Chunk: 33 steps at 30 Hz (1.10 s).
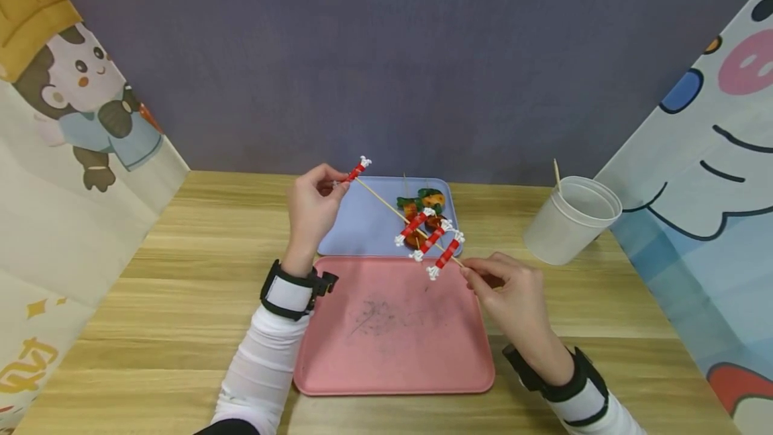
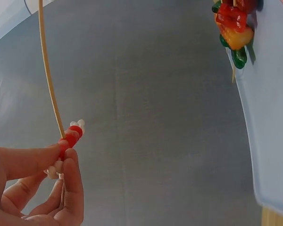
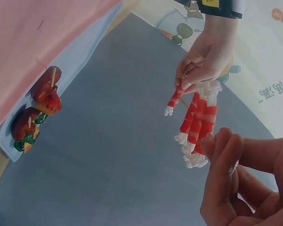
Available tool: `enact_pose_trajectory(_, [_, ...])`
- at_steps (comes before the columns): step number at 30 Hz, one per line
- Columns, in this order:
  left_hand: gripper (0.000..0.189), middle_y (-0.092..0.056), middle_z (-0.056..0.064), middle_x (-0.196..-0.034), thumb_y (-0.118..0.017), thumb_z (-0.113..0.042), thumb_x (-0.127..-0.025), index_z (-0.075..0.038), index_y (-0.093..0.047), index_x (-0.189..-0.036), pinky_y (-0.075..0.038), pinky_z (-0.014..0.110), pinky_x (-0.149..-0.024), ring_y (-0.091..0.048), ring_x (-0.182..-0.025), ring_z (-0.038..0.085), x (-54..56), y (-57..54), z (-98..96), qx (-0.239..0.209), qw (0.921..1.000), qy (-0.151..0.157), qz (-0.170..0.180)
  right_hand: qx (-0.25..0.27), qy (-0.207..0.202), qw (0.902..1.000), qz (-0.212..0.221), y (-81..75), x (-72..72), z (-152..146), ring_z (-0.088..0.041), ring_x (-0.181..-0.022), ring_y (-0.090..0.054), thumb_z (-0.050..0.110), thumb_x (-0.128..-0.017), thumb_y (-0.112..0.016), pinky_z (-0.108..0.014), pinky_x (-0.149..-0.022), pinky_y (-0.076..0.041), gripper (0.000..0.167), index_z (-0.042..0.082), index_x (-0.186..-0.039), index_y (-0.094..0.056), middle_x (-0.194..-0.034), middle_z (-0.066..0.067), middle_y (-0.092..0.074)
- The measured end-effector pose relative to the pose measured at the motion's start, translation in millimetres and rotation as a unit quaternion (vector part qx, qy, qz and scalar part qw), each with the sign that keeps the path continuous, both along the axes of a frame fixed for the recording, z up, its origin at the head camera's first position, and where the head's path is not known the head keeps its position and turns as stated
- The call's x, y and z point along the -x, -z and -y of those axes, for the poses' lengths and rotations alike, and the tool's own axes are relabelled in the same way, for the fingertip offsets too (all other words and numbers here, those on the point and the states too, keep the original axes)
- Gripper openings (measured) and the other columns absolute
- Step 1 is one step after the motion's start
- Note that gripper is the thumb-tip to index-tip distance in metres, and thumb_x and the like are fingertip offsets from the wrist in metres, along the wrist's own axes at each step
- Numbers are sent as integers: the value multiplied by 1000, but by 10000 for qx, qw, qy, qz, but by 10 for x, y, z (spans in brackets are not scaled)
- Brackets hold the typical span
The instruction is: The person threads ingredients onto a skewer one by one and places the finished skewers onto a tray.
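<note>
In the head view, my left hand (image 1: 311,210) pinches a small red stick-shaped piece (image 1: 359,169) with white knobbly ends, between thumb and fingers. A thin wooden skewer (image 1: 382,200) slants down to the right from that piece; its far tip meets the piece's red side in the left wrist view. Lower on the skewer sit three similar red-and-white pieces (image 1: 413,227), side by side and crosswise. My right hand (image 1: 513,291) pinches the skewer's near end between thumb and fingertips, just below the last piece. Both hands are raised over the trays.
A pink tray (image 1: 392,381) lies in front, with dark marks on its surface. Behind it, a blue tray (image 1: 356,220) bears skewered toy food (image 1: 431,199) in red, orange and green. At right stands a white bucket (image 1: 555,230) with a wooden stick (image 1: 557,173) in it.
</note>
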<state>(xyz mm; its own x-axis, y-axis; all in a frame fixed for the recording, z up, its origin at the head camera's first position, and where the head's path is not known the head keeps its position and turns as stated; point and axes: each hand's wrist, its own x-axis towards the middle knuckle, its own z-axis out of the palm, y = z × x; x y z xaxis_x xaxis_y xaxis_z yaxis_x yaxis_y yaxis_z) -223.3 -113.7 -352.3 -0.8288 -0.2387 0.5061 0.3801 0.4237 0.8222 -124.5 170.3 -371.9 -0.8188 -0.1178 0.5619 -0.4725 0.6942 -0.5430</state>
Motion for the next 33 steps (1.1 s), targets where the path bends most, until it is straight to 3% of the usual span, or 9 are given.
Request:
enact_pose_trajectory(8, [2,-71,8,-82,-71,-6,-83,-5,-72,-85,-47,29,-63,-60,-69,18,-23,11,-69,290,9996,-42,-10,-97,89,9999,-11,7,-6,-2,-1,-54,-59,3,-73,-79,-10,-52,-48,11,7,-83,-76,-64,6,-64])
enact_pose_trajectory(15, [5,-71,6,-81,-71,-5,-82,-10,-71,-81,-50,28,-64,-64,-71,16,-84,21,-268,567,9946,832,249,-156,57,9993,328,-5,-24,40,0,-54,-58,9,-76,-79,-17,-48,-49,12,10,-87,-77,-66,6,-64])
enact_pose_trajectory(23, [7,-71,6,-76,-71,-1,-79,-8,-71,-78,-50,27,-62,-63,-67,15,-114,53,-348,816,9931,808,222,-53,172,9986,495,-1,-38,40,-1,-53,-57,8,-76,-78,-19,-46,-48,11,9,-87,-77,-65,5,-64])
enact_pose_trajectory(29, [7,-71,4,-78,-70,-3,-82,-10,-72,-80,-50,27,-59,-62,-66,13,-175,54,-421,821,9869,1277,547,-95,130,9985,517,11,-32,63,0,-53,-58,9,-76,-78,-19,-45,-48,13,10,-88,-77,-65,5,-65])
enact_pose_trajectory(33, [7,-71,2,-79,-71,-5,-82,-11,-71,-80,-51,27,-60,-62,-66,12,-192,63,-446,736,9849,1439,614,-179,87,9960,872,8,-19,87,-1,-54,-59,11,-77,-77,-19,-46,-49,14,10,-91,-77,-67,4,-67])
